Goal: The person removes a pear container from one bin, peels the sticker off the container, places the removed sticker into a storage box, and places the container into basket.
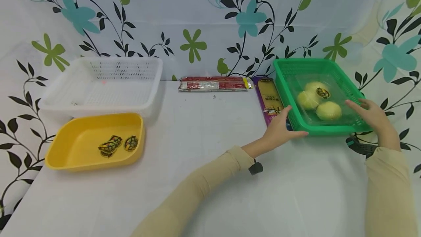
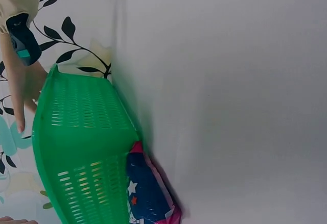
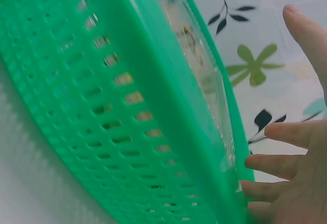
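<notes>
Head view: green basket (image 1: pixel 329 131) between left hand (image 1: pixel 275 131) and right hand (image 1: pixel 375 117), fingers spread, ungripping; uneven lifting could slide its fruit pack (image 1: pixel 329 111). Left wrist: packet (image 2: pixel 148 185) near the left fingers might snag. Right wrist: straight fingers at the rim could slip

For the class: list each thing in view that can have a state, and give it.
green basket, holding fruit
yellow tray, holding small pieces
white basket, upright
red pack, lying flat
purple pack, lying by green basket
left hand, open
right hand, open
</notes>
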Available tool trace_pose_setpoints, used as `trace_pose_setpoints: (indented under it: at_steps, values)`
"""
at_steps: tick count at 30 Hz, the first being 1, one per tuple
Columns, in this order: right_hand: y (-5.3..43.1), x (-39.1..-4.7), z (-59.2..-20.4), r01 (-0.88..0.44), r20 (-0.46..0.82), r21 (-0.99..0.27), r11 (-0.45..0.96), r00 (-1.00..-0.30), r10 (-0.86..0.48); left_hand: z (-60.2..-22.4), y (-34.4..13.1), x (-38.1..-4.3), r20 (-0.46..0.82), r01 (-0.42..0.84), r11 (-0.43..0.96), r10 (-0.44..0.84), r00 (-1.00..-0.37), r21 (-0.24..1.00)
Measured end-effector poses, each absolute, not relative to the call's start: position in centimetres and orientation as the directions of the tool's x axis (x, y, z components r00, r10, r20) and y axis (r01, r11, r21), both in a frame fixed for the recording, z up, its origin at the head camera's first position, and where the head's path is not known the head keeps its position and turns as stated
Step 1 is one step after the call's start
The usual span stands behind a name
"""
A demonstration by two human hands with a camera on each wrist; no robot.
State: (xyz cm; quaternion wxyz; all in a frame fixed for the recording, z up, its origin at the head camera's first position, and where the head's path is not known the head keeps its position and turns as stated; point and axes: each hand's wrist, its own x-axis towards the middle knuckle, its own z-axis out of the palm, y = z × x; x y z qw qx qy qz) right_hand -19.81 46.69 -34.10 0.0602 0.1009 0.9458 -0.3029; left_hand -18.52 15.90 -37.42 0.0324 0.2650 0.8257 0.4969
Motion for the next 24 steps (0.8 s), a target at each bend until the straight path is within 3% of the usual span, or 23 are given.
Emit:
trace_pose_setpoints:
  at_steps: [10,14,19,24]
  values:
    - [47.2,-20.6,-33.3,0.327,-0.238,-0.504,0.799,-0.942,0.235,-37.5,17.5,-20.3,0.220,0.486,0.471,0.513,-0.830,0.736]
    - [47.9,-21.3,-34.1,0.328,-0.272,-0.551,0.767,-0.940,0.207,-37.6,17.5,-20.7,0.234,0.525,0.496,0.534,-0.813,0.692]
    - [48.9,-22.1,-35.3,0.370,-0.258,-0.605,0.705,-0.929,0.267,-37.7,17.9,-20.9,0.233,0.541,0.528,0.540,-0.809,0.655]
    - [47.8,-21.9,-34.3,0.342,-0.319,-0.639,0.689,-0.933,0.167,-38.3,18.2,-20.7,0.234,0.533,0.567,0.516,-0.824,0.628]
